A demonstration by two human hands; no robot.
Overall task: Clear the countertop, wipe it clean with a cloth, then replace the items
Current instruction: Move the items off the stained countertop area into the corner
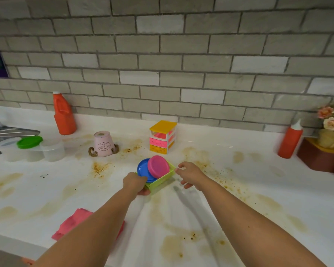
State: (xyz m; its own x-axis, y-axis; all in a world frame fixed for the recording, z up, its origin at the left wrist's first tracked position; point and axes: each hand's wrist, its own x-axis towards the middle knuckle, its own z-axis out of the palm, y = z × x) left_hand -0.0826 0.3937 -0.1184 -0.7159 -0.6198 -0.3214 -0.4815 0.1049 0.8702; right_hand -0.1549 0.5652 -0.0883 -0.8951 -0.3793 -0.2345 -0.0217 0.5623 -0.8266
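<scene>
A small green basket point(160, 181) sits mid-counter with a blue plate point(144, 168) and a pink plate point(158, 166) standing in it. My left hand point(136, 183) grips the basket's left end. At the right end, my right hand point(189, 174) pinches the rim. The white countertop point(239, 189) carries brown stains and dark crumbs. A pink cloth point(73, 222) lies near the front edge, partly hidden by my left forearm.
An orange bottle point(64, 114) stands by the tiled wall. An upturned pink pot point(103, 144), a yellow-pink mini drawer unit point(162, 136), clear containers with a green lid point(29, 142), a red squeeze bottle point(290, 140) and a flower pot on a brown stand point(322, 157) surround the basket.
</scene>
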